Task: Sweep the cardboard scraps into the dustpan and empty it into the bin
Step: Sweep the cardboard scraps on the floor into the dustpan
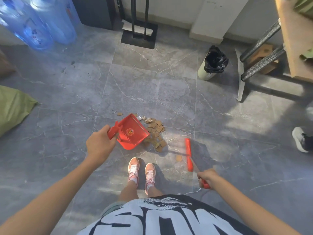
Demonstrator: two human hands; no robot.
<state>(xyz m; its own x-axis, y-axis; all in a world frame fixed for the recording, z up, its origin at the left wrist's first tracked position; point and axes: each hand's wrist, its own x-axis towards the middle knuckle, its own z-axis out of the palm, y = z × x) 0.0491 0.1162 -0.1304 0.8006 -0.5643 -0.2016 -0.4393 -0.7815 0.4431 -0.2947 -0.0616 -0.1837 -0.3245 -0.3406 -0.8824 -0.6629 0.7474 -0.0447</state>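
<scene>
My left hand (100,145) grips the handle of a red dustpan (133,132), whose open edge lies against a pile of several brown cardboard scraps (156,131) on the grey tiled floor. My right hand (207,178) grips the handle of a red hand brush (188,154), which is blurred and hangs to the right of the pile. One loose scrap (179,158) lies just left of the brush, and another scrap (119,114) sits behind the dustpan. The bin (212,62), pale green with a black liner, stands far right of the pile.
My pink shoes (141,172) stand just behind the pile. A table with metal legs (260,63) is at the right, beside another person's white shoe (299,139). A black stand base (138,37) and blue water bottles (36,21) are at the back, a green sack (12,109) at the left.
</scene>
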